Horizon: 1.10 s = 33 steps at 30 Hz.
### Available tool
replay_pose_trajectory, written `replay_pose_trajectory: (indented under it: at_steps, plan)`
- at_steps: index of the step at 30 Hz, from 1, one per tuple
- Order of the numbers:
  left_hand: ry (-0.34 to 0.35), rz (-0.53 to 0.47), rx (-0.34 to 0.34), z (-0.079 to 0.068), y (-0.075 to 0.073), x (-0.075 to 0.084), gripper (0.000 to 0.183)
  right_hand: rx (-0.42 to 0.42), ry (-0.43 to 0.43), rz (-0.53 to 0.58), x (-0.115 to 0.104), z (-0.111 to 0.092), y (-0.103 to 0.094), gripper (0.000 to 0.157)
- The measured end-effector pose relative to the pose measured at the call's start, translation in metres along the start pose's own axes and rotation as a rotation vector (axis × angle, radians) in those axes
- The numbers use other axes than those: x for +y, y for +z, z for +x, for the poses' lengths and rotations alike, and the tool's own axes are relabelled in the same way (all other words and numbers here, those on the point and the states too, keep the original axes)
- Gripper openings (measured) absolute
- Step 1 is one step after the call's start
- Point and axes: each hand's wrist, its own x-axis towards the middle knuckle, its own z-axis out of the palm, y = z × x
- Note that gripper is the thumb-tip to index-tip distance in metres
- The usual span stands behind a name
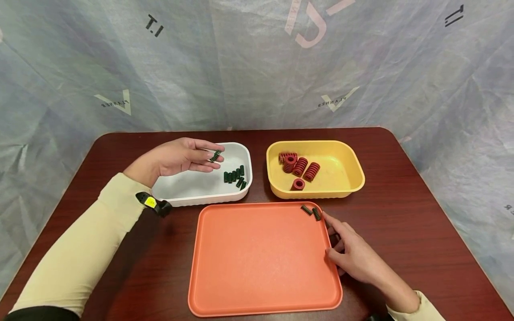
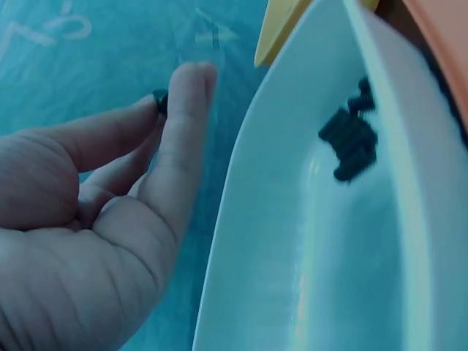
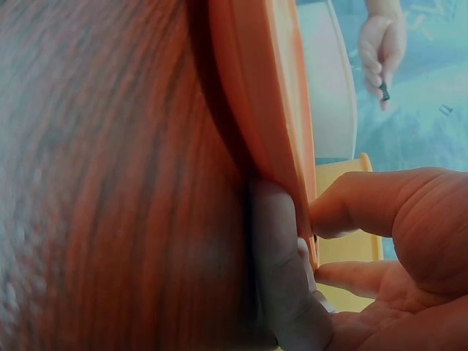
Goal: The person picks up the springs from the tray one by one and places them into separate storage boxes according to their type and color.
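Observation:
Above the white bin my left hand pinches a small dark green spring between thumb and fingers. In the left wrist view only the dark end of that spring shows past the fingertips. Several more green springs stand and lie at the bin's right end. My right hand grips the right rim of the orange tray, thumb on top and fingers at the outer side. Two green springs lie in the tray's far right corner, close to the right index fingertip.
A yellow bin stands behind the tray, with several thicker red springs mostly in its left half. All of it sits on a dark reddish wooden table. A grey printed sheet hangs behind the table.

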Motion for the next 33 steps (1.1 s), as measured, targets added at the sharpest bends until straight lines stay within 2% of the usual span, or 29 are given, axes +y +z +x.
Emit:
replay_pose_trajectory:
  at_steps: [8, 17, 27, 33]
  plan:
    - [-0.101, 0.02, 0.053, 0.008, -0.023, 0.005, 0.046, 0.002, 0.002, -0.002, 0.0, 0.0, 0.0, 0.084]
    - [-0.183, 0.062, 0.084, 0.017, -0.038, 0.008, 0.048, 0.002, 0.032, -0.027, -0.001, 0.001, -0.001, 0.084]
    - [-0.296, 0.094, 0.086, 0.026, -0.044, 0.005, 0.051, 0.002, 0.02, -0.023, -0.001, 0.001, 0.0, 0.085]
    - [-0.33, 0.134, 0.041, 0.03, -0.044, 0.005, 0.051, 0.006, 0.02, -0.023, -0.001, 0.0, 0.0, 0.085]
